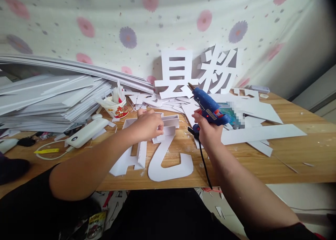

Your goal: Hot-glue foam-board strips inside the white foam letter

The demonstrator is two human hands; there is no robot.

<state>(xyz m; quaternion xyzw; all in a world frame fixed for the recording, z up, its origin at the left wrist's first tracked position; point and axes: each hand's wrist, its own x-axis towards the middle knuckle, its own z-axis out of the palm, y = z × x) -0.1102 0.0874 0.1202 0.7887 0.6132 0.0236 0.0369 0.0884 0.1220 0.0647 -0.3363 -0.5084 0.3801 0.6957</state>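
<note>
My right hand (210,129) is wrapped round the handle of a blue hot glue gun (207,103). The gun's nozzle points up and to the left, and its black cord (204,168) runs down over the table edge. On the wooden table lies a white foam board character (170,170), flat, with thin upright strips (171,121) along part of its upper edges. My left hand (149,125), fingers curled, is closed at a white strip on the character's upper part. The fingertips partly hide what they pinch.
Two finished white characters (176,73) stand against the flowered curtain (105,8). A paper cup (118,110) holds white offcuts. Stacked white boards (52,100) fill the left side, near a white power bank (88,133) with a cable. Board scraps (262,133) lie at right.
</note>
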